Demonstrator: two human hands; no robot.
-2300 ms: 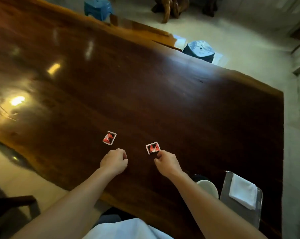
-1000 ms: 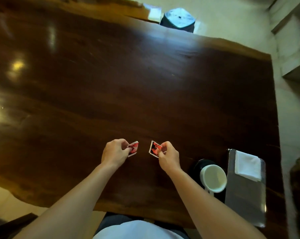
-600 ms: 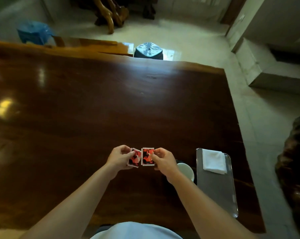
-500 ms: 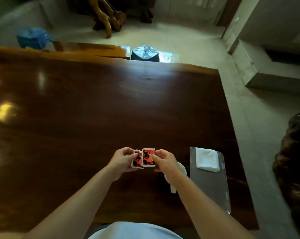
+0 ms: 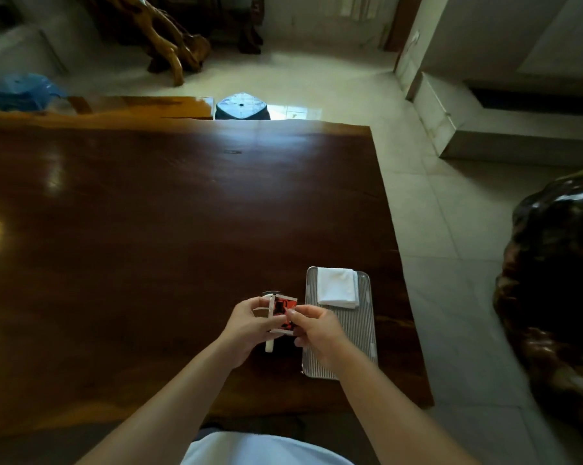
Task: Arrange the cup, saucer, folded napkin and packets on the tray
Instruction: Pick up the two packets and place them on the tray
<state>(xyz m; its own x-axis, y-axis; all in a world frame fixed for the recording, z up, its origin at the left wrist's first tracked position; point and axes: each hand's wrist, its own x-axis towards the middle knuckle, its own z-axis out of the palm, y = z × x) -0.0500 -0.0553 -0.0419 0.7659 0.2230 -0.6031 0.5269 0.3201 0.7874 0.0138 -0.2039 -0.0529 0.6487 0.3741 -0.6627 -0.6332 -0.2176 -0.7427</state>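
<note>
Two packets [image 5: 283, 313], red and black with white borders, are held up between both hands close to the person's body, just above the worktop [image 5: 149, 229]. The likeliest trouble is a slip. The packets look thin and are caught only at their edges, so passing both into one hand for the move to the tray could let one slide free and fall onto the cup below. A careless wrist could also knock that cup.

The left hand [image 5: 250, 325] has its fingers curled, and its grip is closed on the left edge of the packets. The right hand [image 5: 317, 330] pinches the right edge between thumb and forefinger. Both forearms reach forward from the bottom of the view and converge.

Under the hands only the white handle of the cup [image 5: 269, 345] shows, along with a dark rim past the fingers that I take for the saucer [image 5: 271, 293]. Both stand on the worktop, not on the tray.

Just to their right lies the ribbed metal tray [image 5: 338, 347], its near part bare. The folded napkin [image 5: 337, 286] already sits at its far end. Beyond the worktop's far edge stands a blue stool [image 5: 242, 105].
</note>
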